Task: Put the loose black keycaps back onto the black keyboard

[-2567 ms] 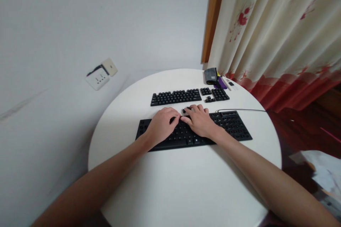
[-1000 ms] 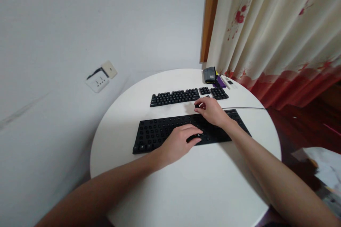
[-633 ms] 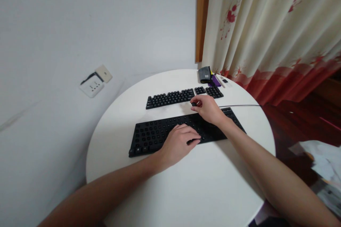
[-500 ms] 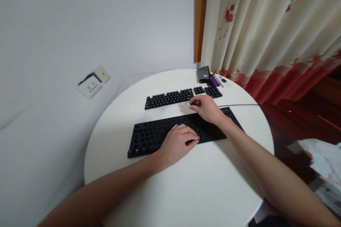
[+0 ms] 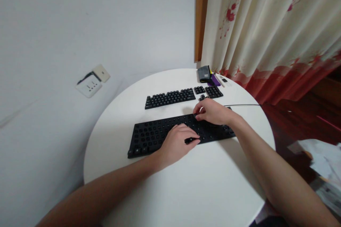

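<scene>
Your right hand (image 5: 213, 111) has dropped to the far edge of the black keyboard (image 5: 153, 133) on the table (image 5: 170, 191), shifting the action there; thumb and forefinger nearly meet, any grip unclear. Your left hand (image 5: 177, 144) curls over the near side, fingertips close to thumb, contents unclear.

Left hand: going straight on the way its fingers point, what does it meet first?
Likely the right part of the black keyboard, just past the left hand's fingertips. The right hand looks off that line; clearance above the keyboard is unclear.
</scene>
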`<state>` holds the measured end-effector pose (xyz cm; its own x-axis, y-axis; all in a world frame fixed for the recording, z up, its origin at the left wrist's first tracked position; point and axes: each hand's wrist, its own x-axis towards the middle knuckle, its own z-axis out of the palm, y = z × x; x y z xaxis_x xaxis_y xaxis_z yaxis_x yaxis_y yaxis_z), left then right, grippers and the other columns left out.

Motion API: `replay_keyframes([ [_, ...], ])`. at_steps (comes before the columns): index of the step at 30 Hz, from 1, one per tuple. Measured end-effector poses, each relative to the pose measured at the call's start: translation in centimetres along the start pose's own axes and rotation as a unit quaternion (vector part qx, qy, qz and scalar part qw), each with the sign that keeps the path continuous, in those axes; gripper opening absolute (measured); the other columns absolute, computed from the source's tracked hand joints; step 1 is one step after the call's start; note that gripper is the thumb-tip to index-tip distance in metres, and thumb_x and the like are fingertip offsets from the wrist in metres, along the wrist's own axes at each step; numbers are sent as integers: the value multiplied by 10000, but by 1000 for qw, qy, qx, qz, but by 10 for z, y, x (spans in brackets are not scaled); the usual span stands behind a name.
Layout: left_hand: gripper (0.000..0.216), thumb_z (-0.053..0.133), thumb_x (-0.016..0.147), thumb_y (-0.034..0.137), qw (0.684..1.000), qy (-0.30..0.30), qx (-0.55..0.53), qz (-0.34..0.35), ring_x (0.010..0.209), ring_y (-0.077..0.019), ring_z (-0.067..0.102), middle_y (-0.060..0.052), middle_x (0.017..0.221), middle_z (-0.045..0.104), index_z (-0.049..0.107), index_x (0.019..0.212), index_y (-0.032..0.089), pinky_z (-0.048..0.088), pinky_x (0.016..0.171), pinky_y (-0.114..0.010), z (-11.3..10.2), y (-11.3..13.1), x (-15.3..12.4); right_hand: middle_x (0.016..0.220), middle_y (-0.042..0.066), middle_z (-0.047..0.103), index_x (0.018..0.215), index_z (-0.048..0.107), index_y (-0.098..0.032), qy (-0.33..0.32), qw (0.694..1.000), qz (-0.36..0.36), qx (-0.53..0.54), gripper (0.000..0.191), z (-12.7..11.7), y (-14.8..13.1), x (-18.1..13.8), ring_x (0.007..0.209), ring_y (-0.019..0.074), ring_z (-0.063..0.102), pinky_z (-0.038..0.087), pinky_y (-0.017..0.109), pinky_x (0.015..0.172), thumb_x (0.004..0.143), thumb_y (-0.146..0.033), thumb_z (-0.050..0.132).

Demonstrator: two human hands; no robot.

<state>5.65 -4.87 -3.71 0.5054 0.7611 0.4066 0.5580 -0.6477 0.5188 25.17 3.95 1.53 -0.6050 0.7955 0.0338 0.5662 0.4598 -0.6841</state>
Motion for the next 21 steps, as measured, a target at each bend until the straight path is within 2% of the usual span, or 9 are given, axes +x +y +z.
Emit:
replay_keyframes([
  [5,69,693,840,237,1000,-2,-17,2,857,-188,640,-14,914,755,746,884,226,484,820,-351,0,-2,0,764,31,722,906,738,-152,-177,984,20,-9,207,-10,-8,-12,700,169,643,449,223,593,718,-213,676],
  [10,72,675,854,239,1000,-6,17,16,844,-185,631,-13,922,750,736,885,218,467,808,-355,-1,2,0,762,33,722,883,734,-146,-272,962,26,-15,211,-6,-10,-14,707,172,648,447,215,591,691,-218,681],
  [12,70,672,855,236,999,-7,31,22,857,-184,628,-10,923,748,731,889,217,459,812,-355,-2,3,0,737,32,713,881,727,-142,-285,957,37,-29,215,-3,-10,-13,692,170,646,441,212,575,685,-214,676],
  [21,76,668,865,254,999,-6,30,12,855,-180,624,-7,925,747,727,895,218,447,813,-351,-1,2,-1,766,36,714,875,723,-140,-266,957,30,-112,224,1,-23,-17,661,152,614,384,204,515,671,-196,648],
])
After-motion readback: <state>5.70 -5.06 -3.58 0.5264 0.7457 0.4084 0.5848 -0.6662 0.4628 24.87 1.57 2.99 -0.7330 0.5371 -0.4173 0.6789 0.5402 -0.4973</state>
